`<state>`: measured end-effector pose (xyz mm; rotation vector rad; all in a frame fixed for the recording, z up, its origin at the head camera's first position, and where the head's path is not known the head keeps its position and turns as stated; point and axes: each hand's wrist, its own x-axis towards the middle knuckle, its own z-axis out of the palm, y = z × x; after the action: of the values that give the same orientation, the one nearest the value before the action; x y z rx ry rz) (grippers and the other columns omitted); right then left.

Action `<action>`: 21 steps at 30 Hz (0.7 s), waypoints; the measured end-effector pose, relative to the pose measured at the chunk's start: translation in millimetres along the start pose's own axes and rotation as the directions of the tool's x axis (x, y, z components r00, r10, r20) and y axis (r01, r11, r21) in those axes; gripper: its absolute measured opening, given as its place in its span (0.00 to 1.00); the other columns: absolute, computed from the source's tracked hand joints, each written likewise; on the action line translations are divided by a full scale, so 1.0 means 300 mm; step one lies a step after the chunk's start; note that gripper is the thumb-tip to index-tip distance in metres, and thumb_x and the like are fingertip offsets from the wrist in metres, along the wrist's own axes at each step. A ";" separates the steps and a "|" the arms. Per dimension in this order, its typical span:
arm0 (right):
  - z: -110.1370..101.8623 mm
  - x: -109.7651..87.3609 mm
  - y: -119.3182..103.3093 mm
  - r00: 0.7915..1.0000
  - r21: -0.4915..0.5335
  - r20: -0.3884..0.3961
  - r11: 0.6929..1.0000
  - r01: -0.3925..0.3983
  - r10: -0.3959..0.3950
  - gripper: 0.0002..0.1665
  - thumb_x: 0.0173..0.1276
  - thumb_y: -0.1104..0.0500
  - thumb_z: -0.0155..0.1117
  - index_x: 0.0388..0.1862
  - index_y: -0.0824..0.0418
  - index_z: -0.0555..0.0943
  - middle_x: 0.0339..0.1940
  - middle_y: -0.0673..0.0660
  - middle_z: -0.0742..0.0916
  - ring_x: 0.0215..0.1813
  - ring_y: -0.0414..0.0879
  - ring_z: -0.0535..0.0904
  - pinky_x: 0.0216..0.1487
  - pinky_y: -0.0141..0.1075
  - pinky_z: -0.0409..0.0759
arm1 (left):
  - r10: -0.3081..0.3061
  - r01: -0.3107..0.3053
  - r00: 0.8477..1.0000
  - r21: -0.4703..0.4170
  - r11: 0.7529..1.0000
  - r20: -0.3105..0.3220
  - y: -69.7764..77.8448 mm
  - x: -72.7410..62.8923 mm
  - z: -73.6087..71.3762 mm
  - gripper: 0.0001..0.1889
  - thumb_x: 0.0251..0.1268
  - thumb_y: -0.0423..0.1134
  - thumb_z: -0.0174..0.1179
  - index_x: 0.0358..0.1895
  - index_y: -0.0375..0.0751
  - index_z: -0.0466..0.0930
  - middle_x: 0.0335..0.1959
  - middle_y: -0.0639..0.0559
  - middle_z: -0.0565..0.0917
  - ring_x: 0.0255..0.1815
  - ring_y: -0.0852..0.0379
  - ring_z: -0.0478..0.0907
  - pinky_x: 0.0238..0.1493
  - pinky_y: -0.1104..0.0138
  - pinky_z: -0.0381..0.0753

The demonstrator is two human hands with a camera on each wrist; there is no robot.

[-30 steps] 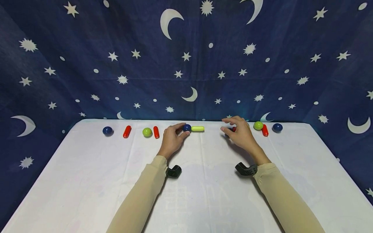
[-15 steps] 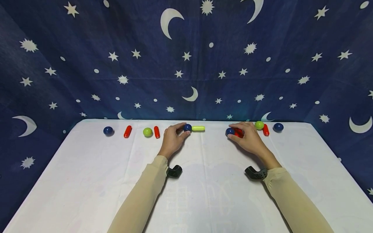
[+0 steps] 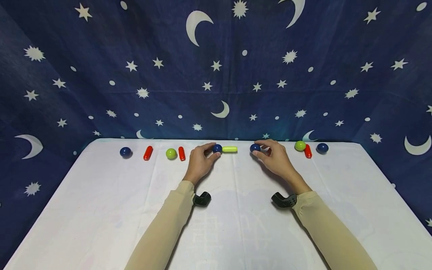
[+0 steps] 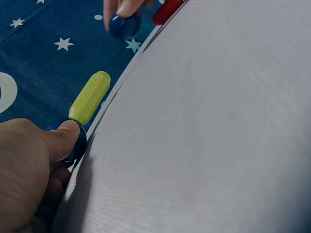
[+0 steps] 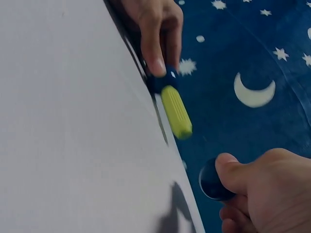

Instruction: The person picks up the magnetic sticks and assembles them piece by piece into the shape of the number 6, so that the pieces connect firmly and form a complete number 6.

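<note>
My left hand (image 3: 198, 162) pinches a dark blue ball (image 3: 217, 148) between thumb and fingers near the table's back edge. A ribbed yellow-green rod (image 4: 91, 97) sticks out from that ball towards the right, its end against it. My right hand (image 3: 277, 159) pinches a second dark blue ball (image 3: 255, 148), a short way right of the rod's free end and apart from it. In the left wrist view a red rod (image 4: 166, 11) shows beside the right hand; in the head view the hand hides it.
Left along the white table (image 3: 236, 210) lie a blue ball (image 3: 126, 152), a red rod (image 3: 147, 153), a green ball (image 3: 171, 153) and another red rod (image 3: 182, 153). Right are a green ball (image 3: 300, 146), a red rod (image 3: 308, 151) and a blue ball (image 3: 322, 148). A starry cloth (image 3: 162, 105) hangs behind.
My right hand first reached over the second blue ball and a red rod, then took hold of the ball and moved it left, towards the yellow-green rod. The left hand has stayed in place.
</note>
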<state>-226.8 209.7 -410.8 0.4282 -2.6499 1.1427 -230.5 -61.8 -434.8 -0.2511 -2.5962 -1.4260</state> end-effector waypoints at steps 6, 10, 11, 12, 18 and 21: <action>0.077 0.027 -0.034 1.000 0.068 0.008 0.997 -0.030 0.030 0.22 0.67 0.62 0.72 0.59 0.67 0.83 0.47 0.64 0.85 0.44 0.55 0.81 0.47 0.47 0.79 | 0.003 -0.003 1.000 0.000 1.000 -0.005 0.000 -0.002 -0.001 0.22 0.65 0.37 0.70 0.62 0.37 0.82 0.55 0.44 0.85 0.54 0.50 0.81 0.59 0.58 0.77; 0.111 0.039 -0.034 0.998 0.089 0.026 0.994 -0.066 0.064 0.21 0.69 0.63 0.70 0.59 0.68 0.82 0.46 0.65 0.85 0.44 0.55 0.80 0.49 0.46 0.79 | 0.005 -0.005 1.000 -0.002 1.000 -0.008 0.002 -0.002 0.000 0.22 0.65 0.37 0.70 0.62 0.38 0.82 0.54 0.44 0.85 0.53 0.50 0.81 0.59 0.58 0.77; 0.117 0.040 -0.034 0.997 0.092 0.029 0.993 -0.076 0.073 0.21 0.69 0.63 0.70 0.60 0.67 0.82 0.45 0.64 0.84 0.44 0.55 0.80 0.48 0.45 0.79 | 0.008 -0.008 1.000 -0.003 1.000 -0.009 0.002 -0.002 0.001 0.22 0.65 0.37 0.70 0.61 0.37 0.82 0.54 0.44 0.86 0.52 0.50 0.81 0.58 0.58 0.77; 0.122 0.041 -0.034 0.996 0.094 0.033 0.992 -0.084 0.082 0.21 0.69 0.63 0.70 0.60 0.67 0.82 0.45 0.64 0.84 0.44 0.54 0.79 0.47 0.44 0.79 | 0.012 -0.012 1.000 -0.003 1.000 -0.010 0.002 -0.002 0.001 0.22 0.65 0.37 0.70 0.61 0.37 0.82 0.53 0.43 0.86 0.52 0.50 0.81 0.58 0.57 0.77; 0.143 0.044 -0.038 0.993 0.113 0.036 0.987 -0.115 0.111 0.21 0.70 0.63 0.70 0.60 0.66 0.82 0.43 0.62 0.83 0.42 0.53 0.77 0.46 0.41 0.77 | 0.031 -0.031 0.999 -0.001 1.000 -0.013 -0.002 0.000 0.000 0.21 0.65 0.37 0.71 0.61 0.36 0.83 0.50 0.43 0.86 0.50 0.49 0.81 0.56 0.56 0.76; 0.151 0.045 -0.040 0.992 0.116 0.038 0.986 -0.123 0.119 0.21 0.70 0.63 0.69 0.60 0.66 0.82 0.43 0.62 0.83 0.42 0.53 0.76 0.46 0.41 0.77 | 0.032 -0.032 0.999 0.001 0.999 -0.015 -0.003 0.000 0.000 0.22 0.65 0.37 0.71 0.61 0.36 0.83 0.51 0.43 0.86 0.51 0.49 0.81 0.57 0.57 0.76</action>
<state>-239.3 166.1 -428.9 0.3105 -2.6759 1.3442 -230.8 -62.2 -435.4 -0.2792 -2.5684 -1.4113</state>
